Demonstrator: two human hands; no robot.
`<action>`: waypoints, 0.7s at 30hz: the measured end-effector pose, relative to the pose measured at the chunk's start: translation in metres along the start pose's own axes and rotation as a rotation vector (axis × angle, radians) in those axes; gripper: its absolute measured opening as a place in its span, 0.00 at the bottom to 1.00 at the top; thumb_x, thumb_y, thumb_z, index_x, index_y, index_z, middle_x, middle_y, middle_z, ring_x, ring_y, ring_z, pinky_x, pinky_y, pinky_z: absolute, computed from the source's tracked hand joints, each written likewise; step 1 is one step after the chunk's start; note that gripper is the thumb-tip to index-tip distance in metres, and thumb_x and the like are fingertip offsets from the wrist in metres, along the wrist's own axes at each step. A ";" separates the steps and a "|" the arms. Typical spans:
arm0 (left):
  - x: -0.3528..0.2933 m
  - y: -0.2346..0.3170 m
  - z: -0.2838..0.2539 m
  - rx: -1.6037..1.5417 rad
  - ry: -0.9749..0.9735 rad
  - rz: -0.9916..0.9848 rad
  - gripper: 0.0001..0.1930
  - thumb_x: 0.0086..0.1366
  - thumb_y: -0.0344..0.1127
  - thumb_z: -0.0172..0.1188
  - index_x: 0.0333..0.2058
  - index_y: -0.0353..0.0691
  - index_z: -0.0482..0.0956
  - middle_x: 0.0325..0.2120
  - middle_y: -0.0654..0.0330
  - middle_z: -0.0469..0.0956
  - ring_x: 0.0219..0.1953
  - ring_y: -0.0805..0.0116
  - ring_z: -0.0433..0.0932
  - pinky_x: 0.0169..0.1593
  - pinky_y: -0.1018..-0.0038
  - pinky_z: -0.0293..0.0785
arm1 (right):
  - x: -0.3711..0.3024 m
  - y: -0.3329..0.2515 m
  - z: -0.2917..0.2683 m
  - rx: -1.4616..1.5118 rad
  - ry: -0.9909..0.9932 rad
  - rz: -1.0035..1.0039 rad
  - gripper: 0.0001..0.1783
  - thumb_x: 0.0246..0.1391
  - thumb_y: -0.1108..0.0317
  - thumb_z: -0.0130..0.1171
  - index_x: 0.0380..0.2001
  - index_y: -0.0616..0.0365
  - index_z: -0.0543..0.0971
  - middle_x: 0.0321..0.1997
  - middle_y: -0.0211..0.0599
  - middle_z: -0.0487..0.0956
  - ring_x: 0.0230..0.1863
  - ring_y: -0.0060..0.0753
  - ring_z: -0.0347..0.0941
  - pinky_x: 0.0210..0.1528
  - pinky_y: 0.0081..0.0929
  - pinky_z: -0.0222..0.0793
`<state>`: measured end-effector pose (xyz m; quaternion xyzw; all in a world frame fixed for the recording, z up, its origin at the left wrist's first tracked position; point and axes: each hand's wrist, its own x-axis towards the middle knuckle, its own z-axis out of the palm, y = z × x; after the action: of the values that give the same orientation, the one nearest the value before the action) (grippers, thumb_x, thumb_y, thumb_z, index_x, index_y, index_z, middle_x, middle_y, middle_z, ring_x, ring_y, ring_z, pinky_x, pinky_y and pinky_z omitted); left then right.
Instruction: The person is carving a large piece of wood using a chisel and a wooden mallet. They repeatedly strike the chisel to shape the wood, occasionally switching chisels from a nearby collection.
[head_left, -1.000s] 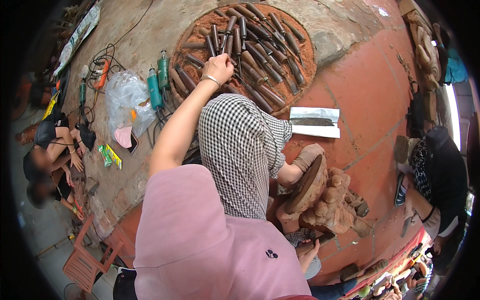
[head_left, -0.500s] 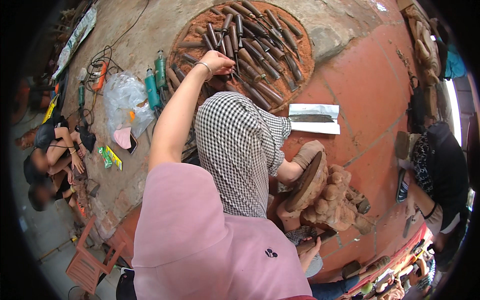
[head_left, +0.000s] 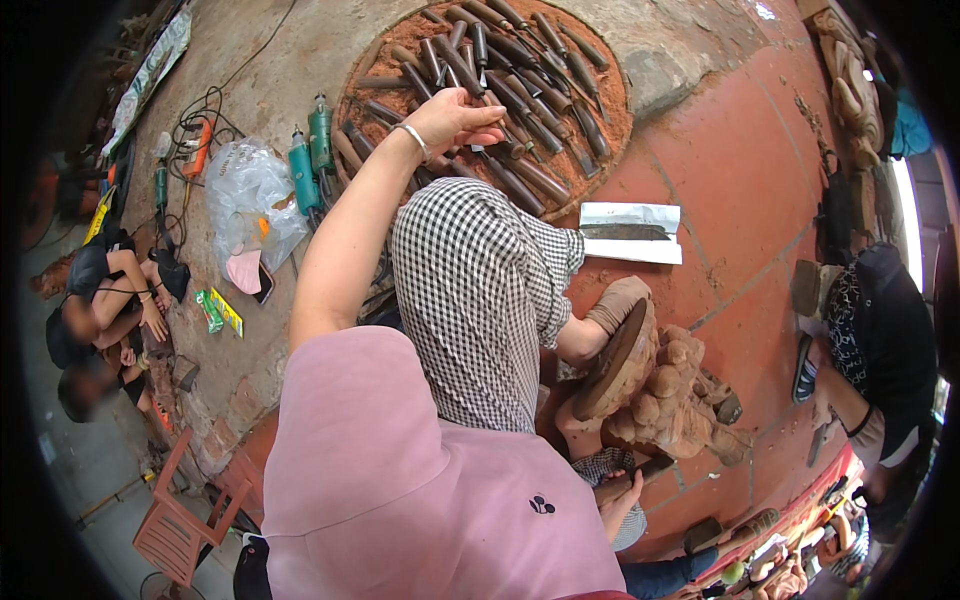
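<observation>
My left hand (head_left: 458,122) is stretched over a round bed of reddish wood shavings (head_left: 610,165) full of carving chisels (head_left: 535,185). Its fingers pinch one chisel (head_left: 458,67), whose dark handle tips up past the fingertips; the exact grip is partly hidden. Low on the right, beyond my pink sleeve, my right hand (head_left: 622,497) is wrapped round a dark wooden mallet (head_left: 650,470). Just above it, a brown wood carving (head_left: 672,390) lies on its side with its round base (head_left: 612,365) toward my leg. My tan-covered foot (head_left: 618,303) presses against that base.
A blade on white paper (head_left: 630,250) lies on the red tiles. Left of my arm are green power tools (head_left: 303,172), a clear plastic bag (head_left: 255,190), a phone (head_left: 265,284) and cables. Other people sit at the far left and right; a plastic chair (head_left: 175,530) stands lower left.
My left hand has shifted slightly right and turned, its fingers now spread further forward. A chisel handle now tilts up at the fingertips. My right hand and the carving have hardly moved.
</observation>
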<state>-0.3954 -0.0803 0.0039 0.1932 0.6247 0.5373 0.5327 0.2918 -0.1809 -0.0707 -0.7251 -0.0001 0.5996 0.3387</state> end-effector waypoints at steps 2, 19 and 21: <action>-0.001 0.004 0.006 -0.006 -0.013 0.003 0.14 0.61 0.37 0.65 0.36 0.34 0.73 0.28 0.59 0.79 0.28 0.78 0.81 0.30 0.87 0.80 | 0.004 0.001 -0.004 -0.001 -0.009 0.012 0.21 0.53 0.49 0.58 0.22 0.56 0.71 0.21 0.33 0.72 0.24 0.33 0.69 0.29 0.29 0.68; -0.034 0.039 0.051 -0.059 -0.122 0.168 0.14 0.59 0.37 0.67 0.36 0.36 0.74 0.27 0.61 0.79 0.28 0.73 0.83 0.30 0.84 0.82 | 0.003 0.000 -0.001 -0.009 0.005 0.003 0.20 0.54 0.50 0.57 0.24 0.56 0.71 0.22 0.32 0.72 0.24 0.31 0.69 0.30 0.29 0.67; -0.036 0.042 0.054 -0.077 -0.163 0.168 0.13 0.60 0.36 0.66 0.36 0.36 0.73 0.27 0.61 0.79 0.28 0.73 0.83 0.31 0.83 0.83 | 0.004 -0.001 -0.002 0.002 0.002 0.025 0.20 0.54 0.50 0.57 0.24 0.56 0.71 0.22 0.32 0.72 0.24 0.31 0.69 0.30 0.29 0.67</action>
<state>-0.3489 -0.0700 0.0651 0.2674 0.5398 0.5860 0.5420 0.2949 -0.1798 -0.0737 -0.7254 0.0096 0.6030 0.3319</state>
